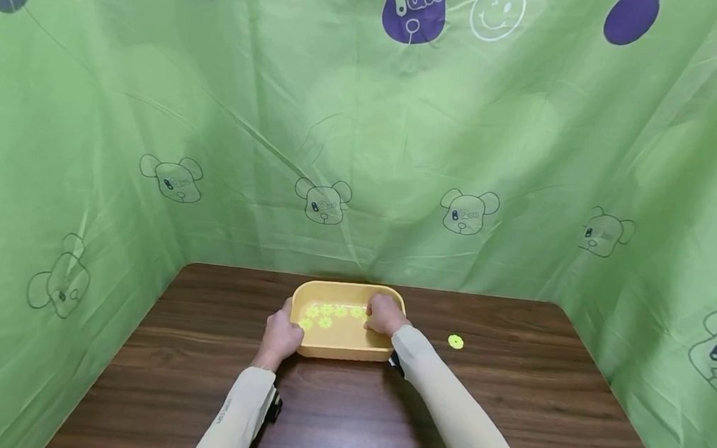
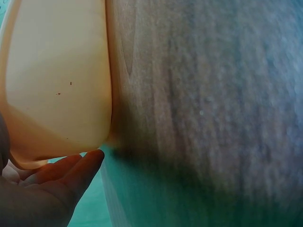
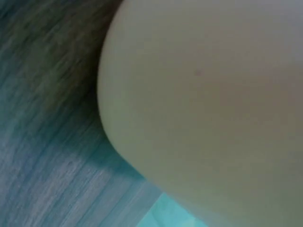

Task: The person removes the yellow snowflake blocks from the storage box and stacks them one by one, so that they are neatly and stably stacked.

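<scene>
A shallow yellow plastic basin [image 1: 341, 353] sits near the table's back edge. My left hand [image 1: 281, 336] grips its left end, thumb over the rim and fingers against the outer wall, as the left wrist view shows at the basin's side [image 2: 59, 90]. My right hand [image 1: 384, 314] reaches down inside the right part of the basin, fingers bent toward its floor; I cannot tell whether they hold anything. Several flower-shaped yellow-green discs [image 1: 325, 322] lie inside, mostly in the left and middle. In the right wrist view the basin's outer wall [image 3: 203, 118] hides the hand.
One more yellow-green disc [image 1: 455, 341] lies on the dark wood table [image 1: 509, 408], right of the basin. A green printed cloth [image 1: 366, 132] hangs behind the table and along both sides.
</scene>
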Available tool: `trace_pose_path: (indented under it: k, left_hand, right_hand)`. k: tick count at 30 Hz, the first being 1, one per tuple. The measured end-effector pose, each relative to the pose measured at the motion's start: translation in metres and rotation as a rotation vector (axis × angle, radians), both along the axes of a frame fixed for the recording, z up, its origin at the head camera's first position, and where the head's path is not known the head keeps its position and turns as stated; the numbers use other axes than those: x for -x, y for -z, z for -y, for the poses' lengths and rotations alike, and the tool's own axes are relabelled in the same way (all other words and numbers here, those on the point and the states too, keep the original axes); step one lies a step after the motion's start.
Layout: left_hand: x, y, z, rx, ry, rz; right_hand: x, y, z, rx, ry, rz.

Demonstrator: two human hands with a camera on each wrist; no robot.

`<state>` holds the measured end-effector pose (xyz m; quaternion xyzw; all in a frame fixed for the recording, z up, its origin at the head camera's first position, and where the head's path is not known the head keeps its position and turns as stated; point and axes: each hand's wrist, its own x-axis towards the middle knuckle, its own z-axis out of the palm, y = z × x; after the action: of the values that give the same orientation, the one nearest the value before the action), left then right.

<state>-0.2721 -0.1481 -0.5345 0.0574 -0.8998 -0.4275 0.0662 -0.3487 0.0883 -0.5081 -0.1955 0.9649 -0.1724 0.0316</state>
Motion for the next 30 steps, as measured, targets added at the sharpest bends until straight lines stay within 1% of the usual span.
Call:
trace_pose_path:
  k: [7,11,15,18,24,30]
  left_hand:
    - [0.003,-0.001,0.001,0.002,0.007,-0.013]
    - [0.002,-0.002,0.001,-0.002,0.007,-0.010]
    - [0.002,-0.004,0.001,-0.014,0.008,-0.007]
    - [0.001,-0.003,0.001,-0.018,0.009,-0.010]
    - [0.000,-0.002,0.000,-0.025,0.005,-0.003]
    - [0.001,-0.002,0.000,-0.015,0.006,-0.030]
  right_hand:
    - [0.001,0.005,0.001,-0.014,0.016,-0.068]
    - [0.002,0.009,0.002,-0.025,0.020,-0.091]
    - [0.003,0.012,0.003,-0.072,0.010,-0.135]
    - [0.002,0.013,0.004,-0.087,0.010,-0.160]
    - [-0.002,0.011,0.002,-0.037,0.007,-0.168]
    - [-0.004,0.009,-0.001,0.039,-0.008,-0.197]
